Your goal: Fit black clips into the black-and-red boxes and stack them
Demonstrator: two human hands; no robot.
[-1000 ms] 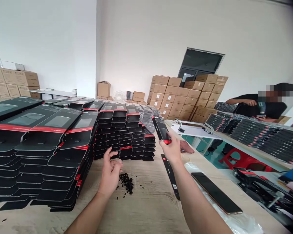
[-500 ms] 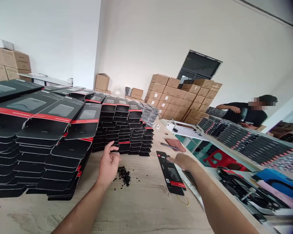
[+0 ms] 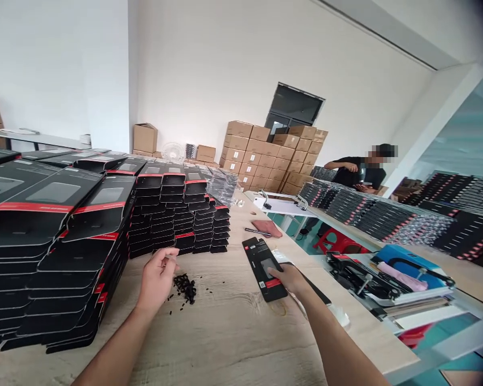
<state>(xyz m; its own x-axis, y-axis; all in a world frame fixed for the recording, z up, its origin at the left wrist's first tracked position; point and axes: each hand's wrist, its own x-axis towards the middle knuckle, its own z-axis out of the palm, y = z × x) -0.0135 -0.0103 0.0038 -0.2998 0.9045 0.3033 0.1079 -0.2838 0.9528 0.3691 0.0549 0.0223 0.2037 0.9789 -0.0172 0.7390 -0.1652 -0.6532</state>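
Observation:
My right hand [image 3: 292, 279] is at the right edge of a flat black box [image 3: 258, 262] with a red band and a grey window. Its fingertips press on the box's face near the band, and the fingers underneath are hidden. Over the left part of the table, my left hand [image 3: 158, 276] is curled, with thumb and forefinger close together. Anything between those fingertips is too small to make out. Beside it lies a loose heap of small black pieces [image 3: 185, 288], with several scattered around.
Tall stacks of black boxes [image 3: 84, 195] fill the left side. A pen [image 3: 257, 232] and a reddish-brown pouch [image 3: 268, 228] lie beyond the flat box. Right of the table stand a blue item [image 3: 406, 262] and a red stool [image 3: 338, 241]. A co-worker [image 3: 362, 171] is farther back.
My right hand has moved from the box's upper end down to its right edge near the red band. My left hand's fingers have drawn closer together. The view has turned right.

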